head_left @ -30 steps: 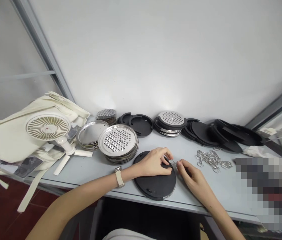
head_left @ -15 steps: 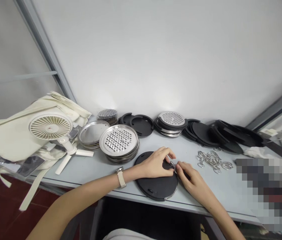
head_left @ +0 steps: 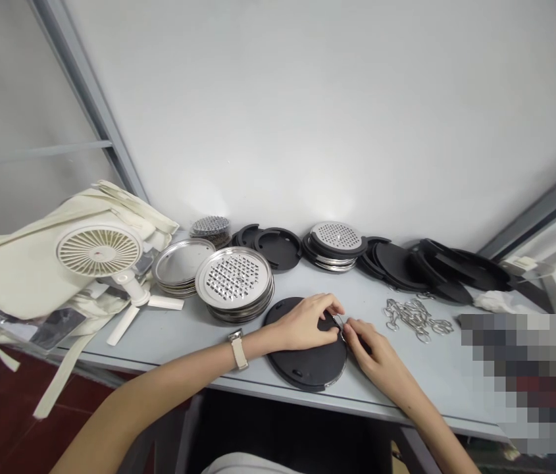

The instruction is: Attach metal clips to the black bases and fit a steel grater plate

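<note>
A black round disc (head_left: 307, 370) lies flat at the table's front edge. A shiny metal rim shows along its lower right side. My left hand (head_left: 304, 321) rests across the disc and holds it, with thumb and forefinger curled at its right edge. There, a thin metal wire loop (head_left: 339, 322) stands between my two hands. My right hand (head_left: 374, 349) pinches this loop between thumb and fingertips. Just how the loop meets the disc is hidden by my fingers. Right of my hands lies a pile of similar wire loops (head_left: 416, 317).
Stacked metal grater plates (head_left: 234, 279) and plain metal plates (head_left: 183, 262) stand left. Behind are black round trays (head_left: 278, 247), a grater stack (head_left: 337, 236) and more black discs (head_left: 401, 263). A white fan (head_left: 100, 251) and cream bag (head_left: 25, 270) occupy the left end; a pixelated area covers the right.
My fingers have shifted slightly at the disc's right edge, around the wire loop. The view has moved a little; the stacks and loop pile stay put.
</note>
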